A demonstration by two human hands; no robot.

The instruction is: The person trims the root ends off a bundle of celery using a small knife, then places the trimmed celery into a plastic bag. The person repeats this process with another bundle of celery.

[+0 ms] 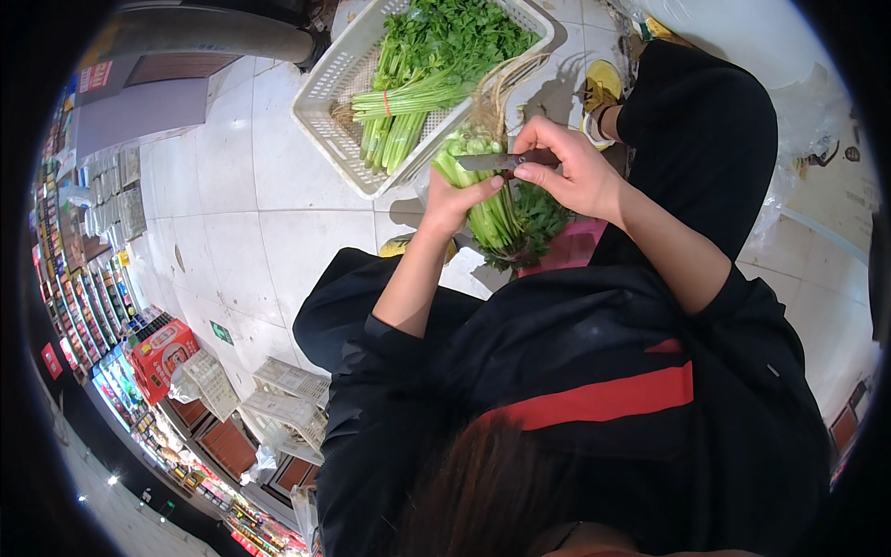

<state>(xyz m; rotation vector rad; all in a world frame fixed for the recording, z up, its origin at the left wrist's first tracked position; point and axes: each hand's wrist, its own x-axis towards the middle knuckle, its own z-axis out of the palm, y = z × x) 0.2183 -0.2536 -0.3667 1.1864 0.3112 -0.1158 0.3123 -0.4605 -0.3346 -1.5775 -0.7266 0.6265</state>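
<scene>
My left hand grips a bundle of celery, its thumb lying across the pale stalks. The bundle's root end points away from me, and its dark green leaves hang on the side nearer my lap. In my right hand is a small knife with a dark handle. Its blade lies across the stalks near the root end; I cannot tell how deep it sits. Long, thin, pale roots or strands trail from that end towards the crate.
Just beyond my hands stands a white plastic crate holding leafy celery, one bunch tied with a red band. Something pink is under the bundle. White tiles cover the floor. Stacked crates and a red box stand at left.
</scene>
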